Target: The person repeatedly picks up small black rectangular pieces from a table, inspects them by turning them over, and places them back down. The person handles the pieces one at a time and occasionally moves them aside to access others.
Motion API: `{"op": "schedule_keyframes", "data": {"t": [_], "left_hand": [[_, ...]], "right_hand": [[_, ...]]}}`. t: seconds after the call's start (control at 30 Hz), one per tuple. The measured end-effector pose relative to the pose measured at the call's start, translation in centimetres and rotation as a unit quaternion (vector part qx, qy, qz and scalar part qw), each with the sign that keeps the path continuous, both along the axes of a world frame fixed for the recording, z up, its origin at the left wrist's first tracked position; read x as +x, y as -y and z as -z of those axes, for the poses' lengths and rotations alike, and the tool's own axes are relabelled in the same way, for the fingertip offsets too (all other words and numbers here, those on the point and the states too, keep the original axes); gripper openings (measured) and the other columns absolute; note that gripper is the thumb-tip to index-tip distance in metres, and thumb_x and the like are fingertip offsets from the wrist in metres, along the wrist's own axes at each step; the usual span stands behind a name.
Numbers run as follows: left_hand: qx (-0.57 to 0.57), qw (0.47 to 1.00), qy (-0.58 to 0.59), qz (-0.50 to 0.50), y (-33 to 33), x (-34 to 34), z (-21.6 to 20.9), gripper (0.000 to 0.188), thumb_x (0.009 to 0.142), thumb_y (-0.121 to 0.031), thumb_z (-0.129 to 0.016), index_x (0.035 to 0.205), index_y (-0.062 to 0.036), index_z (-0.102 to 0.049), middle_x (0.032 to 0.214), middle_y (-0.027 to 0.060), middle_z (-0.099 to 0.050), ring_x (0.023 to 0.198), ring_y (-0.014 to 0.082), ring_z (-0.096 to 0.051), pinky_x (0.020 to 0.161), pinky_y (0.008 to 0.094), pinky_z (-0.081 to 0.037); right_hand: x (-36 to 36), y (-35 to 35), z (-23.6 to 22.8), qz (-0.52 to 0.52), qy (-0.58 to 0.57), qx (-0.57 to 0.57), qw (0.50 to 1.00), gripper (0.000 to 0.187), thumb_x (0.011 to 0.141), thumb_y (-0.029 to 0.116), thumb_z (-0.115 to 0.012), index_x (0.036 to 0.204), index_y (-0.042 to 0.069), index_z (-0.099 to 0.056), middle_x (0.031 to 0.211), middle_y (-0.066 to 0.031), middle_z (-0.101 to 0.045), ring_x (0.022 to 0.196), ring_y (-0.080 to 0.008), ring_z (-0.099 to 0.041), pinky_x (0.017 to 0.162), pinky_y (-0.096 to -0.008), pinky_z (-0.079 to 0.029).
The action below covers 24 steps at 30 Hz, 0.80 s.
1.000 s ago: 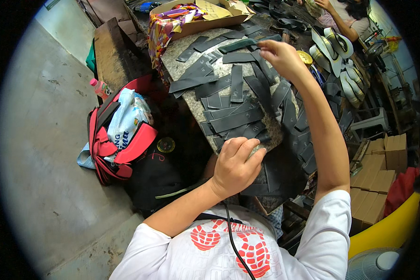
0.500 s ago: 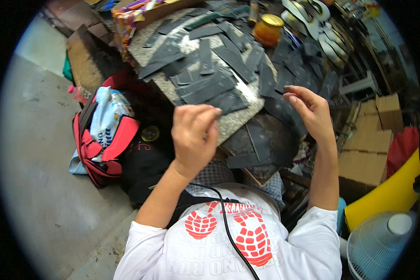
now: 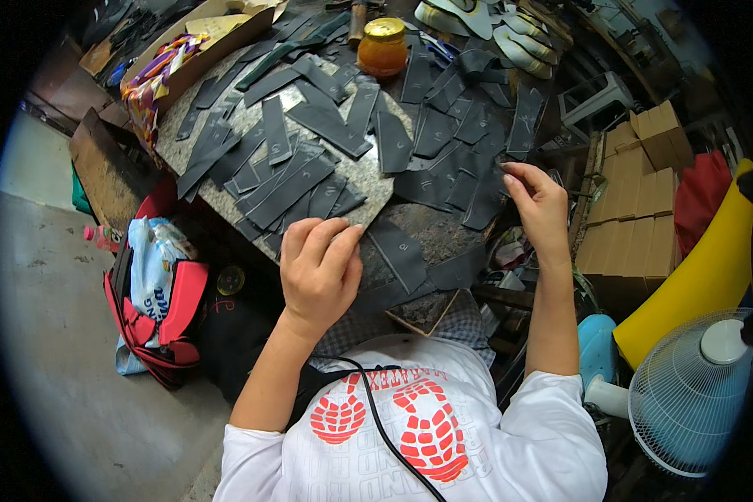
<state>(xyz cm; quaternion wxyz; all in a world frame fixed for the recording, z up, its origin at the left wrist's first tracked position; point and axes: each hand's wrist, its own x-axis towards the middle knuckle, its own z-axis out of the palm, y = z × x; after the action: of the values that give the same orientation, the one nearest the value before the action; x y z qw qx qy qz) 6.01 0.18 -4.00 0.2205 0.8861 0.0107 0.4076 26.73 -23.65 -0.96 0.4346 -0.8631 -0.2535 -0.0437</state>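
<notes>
Over the near edge of a speckled stone slab (image 3: 378,186), my left hand (image 3: 320,268) is closed, its fingers bent toward the thumb; whatever it may hold is hidden. My right hand (image 3: 542,209) hovers by the right side of the dark pieces, thumb and forefinger in a pinch. A tiny dark spot shows at its fingertips, too small to name. Many flat black cut pieces (image 3: 297,188) with pale marks overlap across the slab. More black pieces (image 3: 439,180) lie to its right, and another black piece (image 3: 400,253) rests on a dark worn board (image 3: 431,222) near my lap.
A gold-lidded jar (image 3: 382,48) of amber stuff stands at the back. An open cardboard box (image 3: 201,63) is at the far left. A red and black bag (image 3: 176,309) sits at left. Cardboard boxes (image 3: 632,213) and a white fan (image 3: 690,393) stand at right. A black cable (image 3: 381,418) crosses my shirt.
The view has shifted, so the table shows lower and further left. Both hands stay raised and apart; the thin dark bit seen at my right fingertips is now hardly visible.
</notes>
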Motion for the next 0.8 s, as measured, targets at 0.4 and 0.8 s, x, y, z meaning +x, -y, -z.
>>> {"op": "schedule_keyframes", "data": {"t": [0.4,0.8], "left_hand": [[-0.003,1.0,-0.019,-0.011,0.2,0.0,0.3,0.03,0.069,0.003,-0.072,0.098,-0.0028,-0.068,0.096,0.0089,-0.065,0.087,0.0291,-0.059,0.077,0.0387,-0.049],[-0.016,1.0,-0.017,-0.001,-0.2,-0.3,0.3,0.03,0.068,0.003,-0.071,0.097,-0.0036,-0.068,0.097,0.0097,-0.066,0.088,0.0308,-0.059,0.077,0.0396,-0.05]], "right_hand": [[3.6,-7.4,1.0,-0.004,0.18,-0.23,0.956,0.028,0.083,0.035,-0.074,0.094,0.01,-0.074,0.09,-0.0079,-0.068,0.088,-0.0254,-0.066,0.075,-0.0387,-0.052],[4.8,-10.0,2.6,-0.028,0.176,-0.081,0.981,0.023,0.073,0.012,-0.076,0.088,0.004,-0.061,0.08,-0.0134,-0.064,0.076,-0.0351,-0.064,0.07,-0.042,-0.05]]}}
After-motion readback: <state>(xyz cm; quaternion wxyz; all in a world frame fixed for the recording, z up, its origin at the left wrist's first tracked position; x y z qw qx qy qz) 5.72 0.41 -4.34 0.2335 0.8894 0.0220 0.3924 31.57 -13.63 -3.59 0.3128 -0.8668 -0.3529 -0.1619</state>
